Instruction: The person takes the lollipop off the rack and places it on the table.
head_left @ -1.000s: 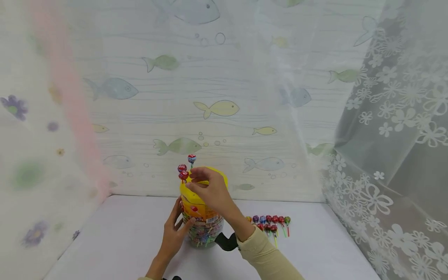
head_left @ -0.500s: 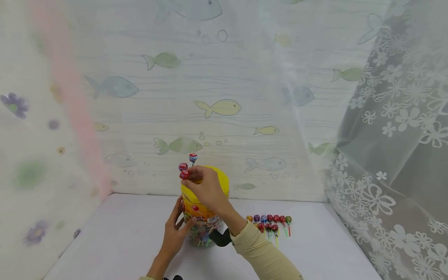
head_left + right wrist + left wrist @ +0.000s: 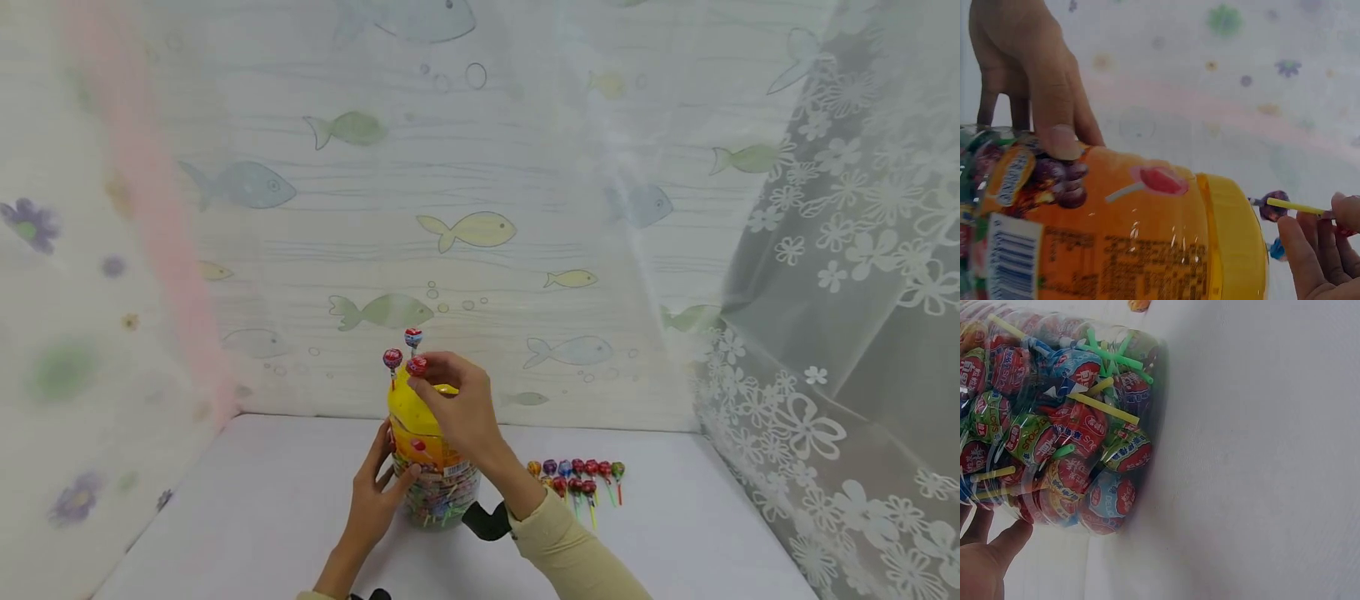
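Observation:
In the head view, a clear candy jar (image 3: 423,479) filled with lollipops stands upright under a yellow lid (image 3: 412,412). My left hand (image 3: 377,496) grips the jar's left side, thumb toward the front. Above the lid, my right hand (image 3: 465,408) pinches a red-wrapped lollipop (image 3: 417,367) between thumb and fingers. Its yellow stick (image 3: 1297,206) shows in the right wrist view, while the fingers partly cover its head. Two other lollipops stand up from the lid: a dark red one (image 3: 392,358) at the left and a red-and-blue one (image 3: 413,337) farther back.
Several lollipops (image 3: 591,468) lie in two rows on the white table (image 3: 285,500), right of the jar. A fish-print curtain (image 3: 480,183) hangs behind the table, and lace-patterned sheeting (image 3: 817,417) hangs at the right.
My right hand first reached the red lollipop at the lid's left edge and took hold of it. It then moved right with it, away from the dark red one. The left hand stayed on the jar.

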The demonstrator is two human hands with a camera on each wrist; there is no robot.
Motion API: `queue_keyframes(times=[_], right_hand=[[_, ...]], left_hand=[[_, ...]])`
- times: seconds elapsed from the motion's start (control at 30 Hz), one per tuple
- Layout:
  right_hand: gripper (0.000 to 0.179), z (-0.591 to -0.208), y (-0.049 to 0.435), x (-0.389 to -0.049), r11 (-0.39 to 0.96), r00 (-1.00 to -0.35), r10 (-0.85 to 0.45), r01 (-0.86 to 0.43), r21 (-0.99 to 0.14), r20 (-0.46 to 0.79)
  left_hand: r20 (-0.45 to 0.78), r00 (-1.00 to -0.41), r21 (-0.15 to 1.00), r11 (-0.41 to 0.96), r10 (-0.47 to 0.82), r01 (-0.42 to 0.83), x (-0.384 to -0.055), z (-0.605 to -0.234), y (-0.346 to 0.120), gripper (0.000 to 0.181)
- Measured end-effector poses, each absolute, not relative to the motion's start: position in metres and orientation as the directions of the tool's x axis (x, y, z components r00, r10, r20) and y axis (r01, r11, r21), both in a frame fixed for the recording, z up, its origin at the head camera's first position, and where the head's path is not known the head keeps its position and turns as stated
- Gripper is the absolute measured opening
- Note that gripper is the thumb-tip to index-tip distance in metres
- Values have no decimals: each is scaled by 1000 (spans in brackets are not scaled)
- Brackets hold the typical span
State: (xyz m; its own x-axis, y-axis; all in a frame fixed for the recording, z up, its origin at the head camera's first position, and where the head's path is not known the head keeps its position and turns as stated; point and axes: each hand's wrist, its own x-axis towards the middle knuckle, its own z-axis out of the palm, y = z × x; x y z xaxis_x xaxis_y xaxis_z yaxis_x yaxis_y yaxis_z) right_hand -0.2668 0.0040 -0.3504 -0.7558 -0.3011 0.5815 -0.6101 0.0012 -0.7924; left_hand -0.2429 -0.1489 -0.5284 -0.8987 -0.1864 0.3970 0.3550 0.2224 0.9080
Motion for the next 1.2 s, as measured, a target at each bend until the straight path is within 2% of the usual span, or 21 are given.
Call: queue_keyframes(times=[0.23,0.63,0.93,1.2], right_hand=[[28,-366,33,-255,-23,-802,-287,-541,-840,524],[25,-407,70,-251,-67,-813,-297,-505,-861,500],[26,-443,94,-251,-34,-903,-223,-370,-928,368],[25,-472,125,-255,30,-951,-149,-279,-960,272]], left_hand=[[389,-904,912,212,-175,351,-243,-529,-150,80],[424,-891,896,221,-164,386,-246,-530,-151,80],[420,-895,898,211,-150,386,-242,-526,-152,81],[434,-888,893,204,-152,401,-242,-526,-151,79]])
